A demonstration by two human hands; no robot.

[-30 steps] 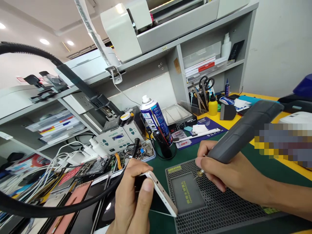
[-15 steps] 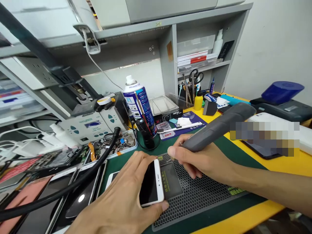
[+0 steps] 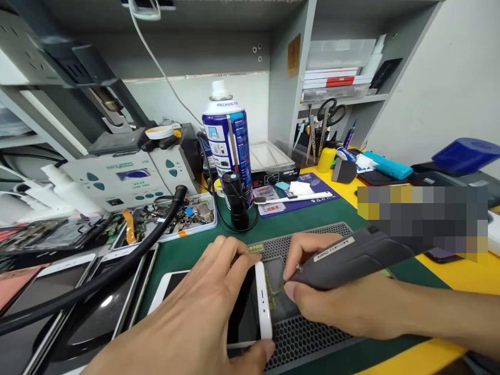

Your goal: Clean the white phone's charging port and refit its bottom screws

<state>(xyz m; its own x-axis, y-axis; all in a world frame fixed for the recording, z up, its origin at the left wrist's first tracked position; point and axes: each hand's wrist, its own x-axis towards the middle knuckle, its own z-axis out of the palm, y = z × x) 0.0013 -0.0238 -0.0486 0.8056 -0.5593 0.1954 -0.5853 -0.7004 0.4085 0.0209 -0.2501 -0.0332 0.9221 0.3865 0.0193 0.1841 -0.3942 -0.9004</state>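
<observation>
Mat (image 3: 308, 334) separates left fingers (image 3: 241, 254) pinching phone (image 3: 246, 307) by edges from right fingers (image 3: 297, 250) pinching tool (image 3: 346, 260).

The phone (image 3: 246, 315) was white-framed, its dark screen facing up; it lay beneath the left hand (image 3: 199, 307), thumb and fingers at its edges; the end with the narrow slot pointed right, overlapping the perforated mat (image 3: 312, 339) in view. The handheld tool (image 3: 339, 263) was dark grey and thick-bodied, with 1 pale lettered label; it slanted in the right hand (image 3: 344, 310), narrow end towards the phone, its tip obscured.
</observation>
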